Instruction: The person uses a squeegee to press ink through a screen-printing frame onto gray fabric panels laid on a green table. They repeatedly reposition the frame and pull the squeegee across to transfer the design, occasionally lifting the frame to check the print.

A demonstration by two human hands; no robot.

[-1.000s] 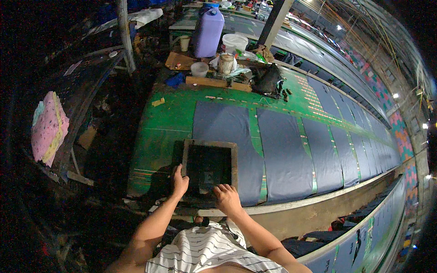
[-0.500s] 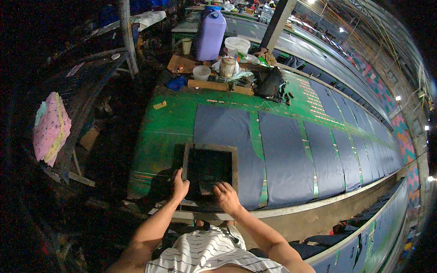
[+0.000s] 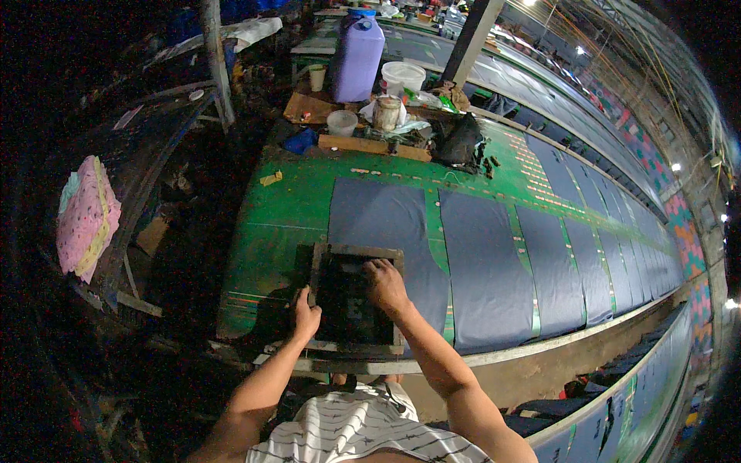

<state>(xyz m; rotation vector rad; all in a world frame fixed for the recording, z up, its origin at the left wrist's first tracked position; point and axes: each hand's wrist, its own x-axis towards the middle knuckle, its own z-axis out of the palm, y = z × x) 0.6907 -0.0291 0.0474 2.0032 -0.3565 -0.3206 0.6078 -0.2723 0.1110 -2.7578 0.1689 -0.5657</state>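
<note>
A wooden printing frame [image 3: 351, 253] with a dark mesh lies on the near end of a dark blue fabric panel [image 3: 378, 212] on the long green table [image 3: 297, 193]. My left hand [image 3: 305, 315] grips the frame's left side rail near its front corner. My right hand [image 3: 384, 284] rests inside the frame at the far part of the mesh, fingers curled downward. Whatever is under its fingers is too dark to make out.
Several more dark blue panels [image 3: 486, 262] lie in a row to the right along the table. At the far end stand a purple jerrycan [image 3: 356, 58], a white bucket [image 3: 403, 76], cups, a tin and a black bag [image 3: 459, 143]. A pink cloth bundle [image 3: 86, 216] lies far left.
My right hand has slid from the near edge of the frame across the mesh to its far part. My left hand has stayed on the left rail.
</note>
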